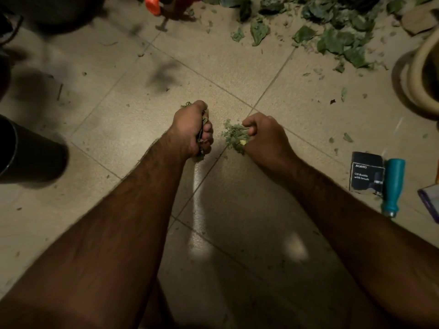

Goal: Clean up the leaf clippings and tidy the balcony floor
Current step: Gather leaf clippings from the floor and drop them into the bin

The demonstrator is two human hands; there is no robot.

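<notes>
The single head-worn wide-angle camera looks steeply down from close above both bare forearms onto the beige tiled balcony floor, facing forward.

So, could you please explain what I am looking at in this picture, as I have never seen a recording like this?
There is no machine: a person wears a camera on the head, looking down at their own two bare arms. The left hand is closed on a fistful of leaf bits. The right hand is curled around a small clump that seems to rest on the tiled floor. A larger pile of leaves lies at the top right. At the right edge lie a dark box and a teal-handled tool; a dark pot stands at the left.
</notes>
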